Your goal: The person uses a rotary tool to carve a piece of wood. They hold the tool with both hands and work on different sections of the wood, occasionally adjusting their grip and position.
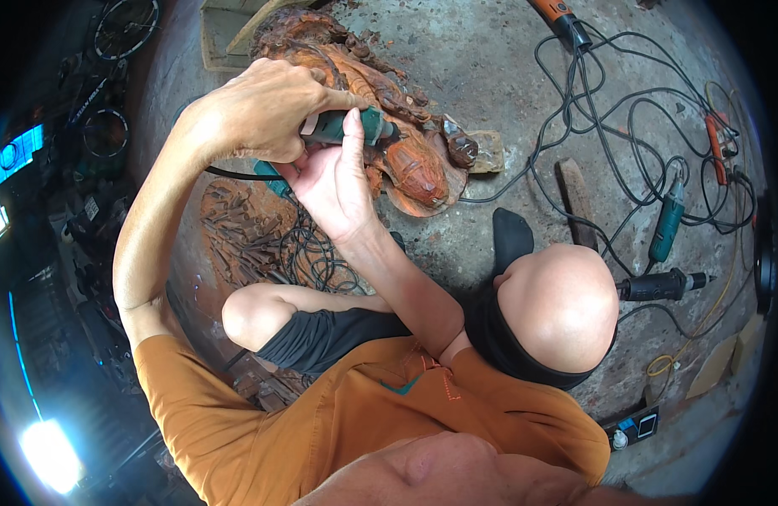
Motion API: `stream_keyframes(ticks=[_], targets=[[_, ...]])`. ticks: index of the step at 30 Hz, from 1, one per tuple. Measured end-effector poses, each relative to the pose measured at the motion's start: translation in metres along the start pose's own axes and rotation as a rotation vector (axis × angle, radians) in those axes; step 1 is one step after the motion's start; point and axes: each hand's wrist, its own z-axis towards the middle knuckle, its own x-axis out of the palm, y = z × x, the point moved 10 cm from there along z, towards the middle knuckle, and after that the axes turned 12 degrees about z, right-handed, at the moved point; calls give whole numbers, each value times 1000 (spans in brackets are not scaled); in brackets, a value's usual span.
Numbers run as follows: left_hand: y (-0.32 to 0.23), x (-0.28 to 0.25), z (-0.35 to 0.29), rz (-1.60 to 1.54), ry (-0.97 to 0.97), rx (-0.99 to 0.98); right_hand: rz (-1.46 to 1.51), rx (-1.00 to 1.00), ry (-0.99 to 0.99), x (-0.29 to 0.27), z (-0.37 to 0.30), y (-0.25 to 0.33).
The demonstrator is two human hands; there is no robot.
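Observation:
A green and black die grinder [372, 126] lies across both my hands, its dark nose pointing right at a carved reddish-brown wooden piece [416, 169]. My left hand [267, 110] wraps over its body from above, index finger stretched along the top. From below, my right hand [337, 190] cradles it palm up, the thumb pressed against its side. Whether the tip touches the wood I cannot tell. The carving lies on the floor beyond my hands, with a rounded, grooved lump at its near end. My left hand and the tool hide part of it.
Wood chips [237, 228] and coiled black cable [317, 257] lie left of my legs. A wooden block [488, 152] touches the carving. At right are a wood strip [577, 202], another green grinder [669, 221], a black tool [663, 285], an orange tool [559, 18] and tangled cords.

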Motion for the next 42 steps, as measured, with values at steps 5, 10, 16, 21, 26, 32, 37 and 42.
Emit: stream_keyframes(ticks=[5, 10, 16, 21, 26, 32, 37, 42], targets=[[1, 3, 2, -2, -52, 44, -14, -20, -19, -2, 1, 3], [4, 13, 8, -18, 57, 18, -43, -43, -27, -5, 1, 6], [5, 13, -10, 35, -6, -15, -30, 54, 10, -17, 7, -6], [16, 9, -52, -136, -142, -95, -213, 160, -42, -23, 3, -23], [17, 23, -105, -371, -297, -213, -348, 209, 21, -23, -16, -43], [4, 74, -162, -733, -528, -300, -650, 107, -87, -52, -48, -61], [-14, 106, -173, -942, -578, -300, -717, 36, -72, -57, -65, -62], [-31, 131, -181, -1151, -573, -241, -718, 44, -96, -57, -92, -68]])
